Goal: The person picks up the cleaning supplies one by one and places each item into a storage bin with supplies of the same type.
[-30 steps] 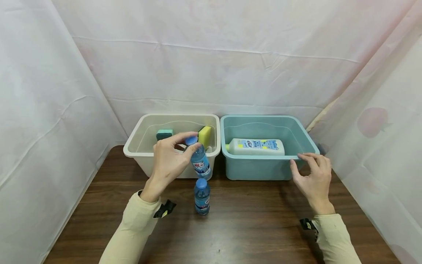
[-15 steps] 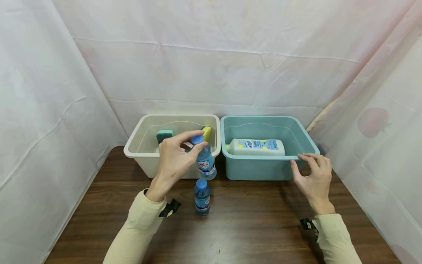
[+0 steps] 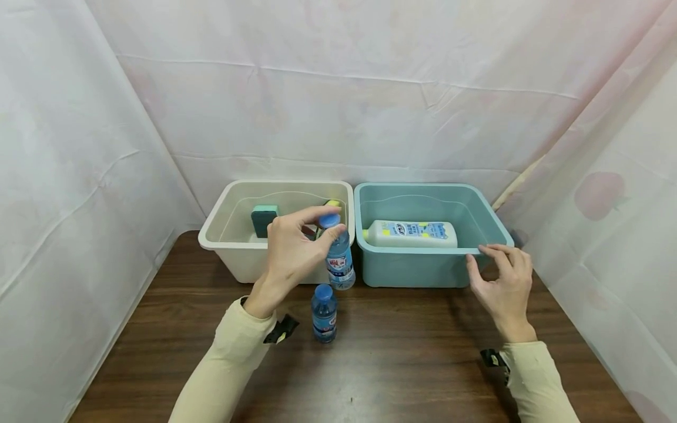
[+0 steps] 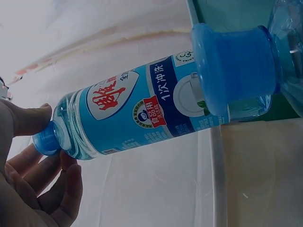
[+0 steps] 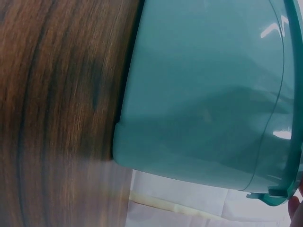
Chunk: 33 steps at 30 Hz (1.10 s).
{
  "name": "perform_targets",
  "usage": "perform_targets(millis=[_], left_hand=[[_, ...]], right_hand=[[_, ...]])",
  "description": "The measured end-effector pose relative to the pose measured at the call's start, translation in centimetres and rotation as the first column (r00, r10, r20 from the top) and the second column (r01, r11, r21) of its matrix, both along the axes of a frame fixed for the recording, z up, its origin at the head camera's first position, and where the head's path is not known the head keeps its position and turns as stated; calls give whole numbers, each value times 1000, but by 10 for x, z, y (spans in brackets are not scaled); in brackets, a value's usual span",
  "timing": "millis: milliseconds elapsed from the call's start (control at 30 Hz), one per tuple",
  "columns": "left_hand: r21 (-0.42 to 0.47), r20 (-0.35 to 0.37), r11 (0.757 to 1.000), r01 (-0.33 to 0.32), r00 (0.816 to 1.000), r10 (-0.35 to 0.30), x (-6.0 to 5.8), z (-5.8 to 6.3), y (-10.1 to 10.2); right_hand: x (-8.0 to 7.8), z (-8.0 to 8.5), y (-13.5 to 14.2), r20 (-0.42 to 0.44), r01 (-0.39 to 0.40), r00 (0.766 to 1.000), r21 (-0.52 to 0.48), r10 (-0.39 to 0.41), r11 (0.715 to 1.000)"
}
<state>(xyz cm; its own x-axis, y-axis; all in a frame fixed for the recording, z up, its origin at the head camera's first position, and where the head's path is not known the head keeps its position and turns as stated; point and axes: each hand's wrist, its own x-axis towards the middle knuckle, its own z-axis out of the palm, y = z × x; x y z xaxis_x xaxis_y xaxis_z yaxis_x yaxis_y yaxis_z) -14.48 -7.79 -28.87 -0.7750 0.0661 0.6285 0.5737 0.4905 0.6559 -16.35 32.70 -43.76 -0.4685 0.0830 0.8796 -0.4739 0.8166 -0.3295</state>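
My left hand (image 3: 298, 244) pinches the blue cap of a clear blue dish soap bottle (image 3: 339, 261) between thumb and fingers. The bottle hangs slightly tilted before the cream bin's right front corner. Its label (image 4: 142, 104) faces the left wrist camera. A second dish soap bottle (image 3: 324, 320) stands upright on the table, nearer to me; its cap (image 4: 236, 68) looms large in the left wrist view. My right hand (image 3: 505, 288) holds the front right rim of the blue-green bin (image 3: 412, 270), fingers over the rim and thumb in front. In the right wrist view, only fingertips (image 5: 294, 208) show.
The cream bin (image 3: 240, 258) holds a green sponge (image 3: 263, 220) and a yellow sponge (image 3: 333, 203), mostly hidden by my left hand. Inside the blue-green bin lies a white bottle (image 3: 412, 234) on its side. Both bins stand side by side on the wooden table (image 3: 402, 352), before a pale curtain (image 3: 338, 117).
My left hand has moved right with the dish soap bottle, which now hangs more upright. More of the green sponge shows and less of the yellow one. The right hand stays in place.
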Motion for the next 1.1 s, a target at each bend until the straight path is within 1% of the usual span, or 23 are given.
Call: perform_targets(millis=[133,400,533,767,967,1100], left_hand=[[-17,8,1000,8,1000,-8,-1,2,4],[-43,18,998,50,999,-49,-4,10,8],[-22,37,998,62,997,-61,-5,10,10],[-3,59,998,64,996,-64,-8,10,13],[11,44,998,57,997,-58,-10,13,16],[15,38,998,68,997,-69,-10,15,19]], right_hand=[[1,-1,-1,-2,-1,1000,2,1,1000],[-1,-3,-4,-15,-9,1000,-6,9,1000],[-3,-4,-6,-17,-17,1000,-6,16,1000],[-3,-5,-8,-31,-20,999,-15,19,1000],[-3,-3,-7,-25,-17,1000,-8,16,1000],[-3,-4,-7,-25,-13,1000,-9,13,1000]])
